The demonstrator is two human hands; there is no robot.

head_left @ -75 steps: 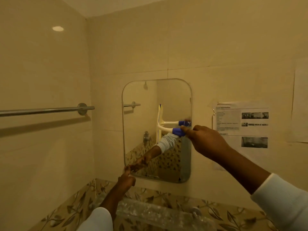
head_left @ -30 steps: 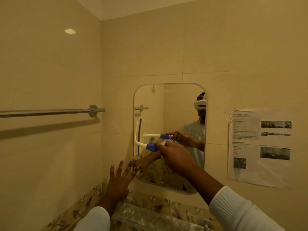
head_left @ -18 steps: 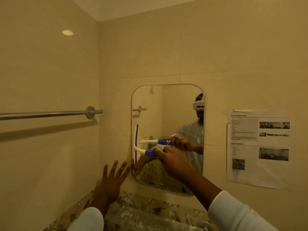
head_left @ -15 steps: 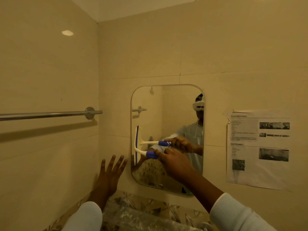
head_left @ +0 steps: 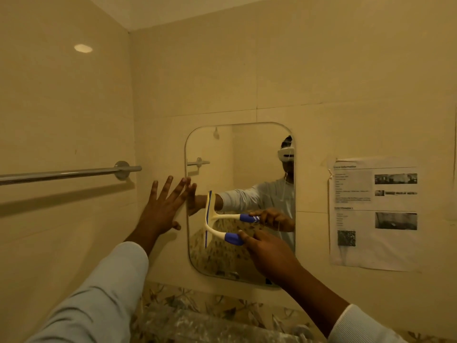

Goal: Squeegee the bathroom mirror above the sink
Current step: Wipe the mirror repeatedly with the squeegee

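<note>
A rounded rectangular mirror (head_left: 249, 154) hangs on the cream tiled wall. My right hand (head_left: 269, 253) grips the blue end of a squeegee (head_left: 217, 232) with a white curved neck. Its blade stands upright against the glass in the lower left part of the mirror. My left hand (head_left: 164, 206) is spread flat on the wall beside the mirror's left edge, fingertips touching the edge. The reflection shows a person's arm and the same squeegee.
A chrome towel bar (head_left: 69, 173) runs along the left wall at hand height. A printed paper sheet (head_left: 373, 214) is taped to the wall right of the mirror. A floral tile band (head_left: 222, 308) and a clear glass shelf (head_left: 197, 325) lie below.
My left hand has risen from below the mirror's lower left corner to beside its left edge. The squeegee has swept leftward across the glass and sits slightly lower than a second ago.
</note>
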